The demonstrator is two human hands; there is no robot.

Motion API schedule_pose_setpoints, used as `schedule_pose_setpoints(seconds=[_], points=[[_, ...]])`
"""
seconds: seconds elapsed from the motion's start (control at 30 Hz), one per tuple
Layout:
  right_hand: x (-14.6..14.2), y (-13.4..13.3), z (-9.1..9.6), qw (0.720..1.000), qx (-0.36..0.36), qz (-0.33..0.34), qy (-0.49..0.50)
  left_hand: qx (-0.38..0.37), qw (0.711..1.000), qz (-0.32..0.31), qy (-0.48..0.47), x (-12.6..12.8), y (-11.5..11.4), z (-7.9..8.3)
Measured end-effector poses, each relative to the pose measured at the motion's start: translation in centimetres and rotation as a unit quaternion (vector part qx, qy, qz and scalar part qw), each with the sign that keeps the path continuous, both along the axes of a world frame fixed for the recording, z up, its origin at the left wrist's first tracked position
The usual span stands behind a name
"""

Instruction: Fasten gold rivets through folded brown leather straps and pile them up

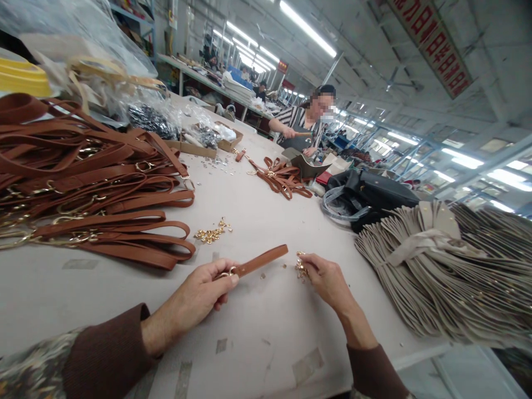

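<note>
My left hand (208, 284) is closed on a brown leather strap (264, 259) near its metal ring (231, 271). The strap's looped end points up and to the right, above the table. My right hand (328, 277) reaches down to a small heap of gold-coloured metal pieces (301, 269), thumb and fingers pressed together at its edge. Whatever lies between those fingertips is too small to make out. Another heap of gold-coloured pieces (213, 231) lies farther off to the left.
Brown straps with clasps (95, 183) are piled at left. Bundled grey-beige strips (440, 271) and a black bag (369, 191) fill the right. More straps (280, 176) lie ahead, near a person (310, 119) holding a tool. Small boxes (195, 145) stand at the back left.
</note>
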State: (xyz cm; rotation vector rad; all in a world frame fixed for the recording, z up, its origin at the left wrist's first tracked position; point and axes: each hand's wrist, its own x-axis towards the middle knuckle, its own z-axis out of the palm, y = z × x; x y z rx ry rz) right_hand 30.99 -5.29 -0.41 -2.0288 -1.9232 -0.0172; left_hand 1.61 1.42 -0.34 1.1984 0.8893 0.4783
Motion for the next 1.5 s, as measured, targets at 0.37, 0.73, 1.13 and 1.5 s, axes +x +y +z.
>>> schedule_pose_setpoints(seconds=[0.37,0.73,1.13,1.5], points=[[-2.0,0.2,-0.4,0.999,0.025,0.003,-0.032,-0.006,0.999,0.047,-0.019,0.2,0.2,0.2],[-4.1,1.8,0.5,0.989,-0.06,-0.001,-0.134,-0.025,0.999,0.033,-0.015,0.1,0.1,0.5],[-4.8,3.1,0.2,0.994,-0.053,-0.023,-0.091,0.011,1.0,0.016,-0.024,0.0,0.2,-0.2],[-14.0,-0.6,0.0,0.94,0.11,0.045,0.321,0.12,0.992,0.009,-0.043,0.1,-1.0,-0.3]])
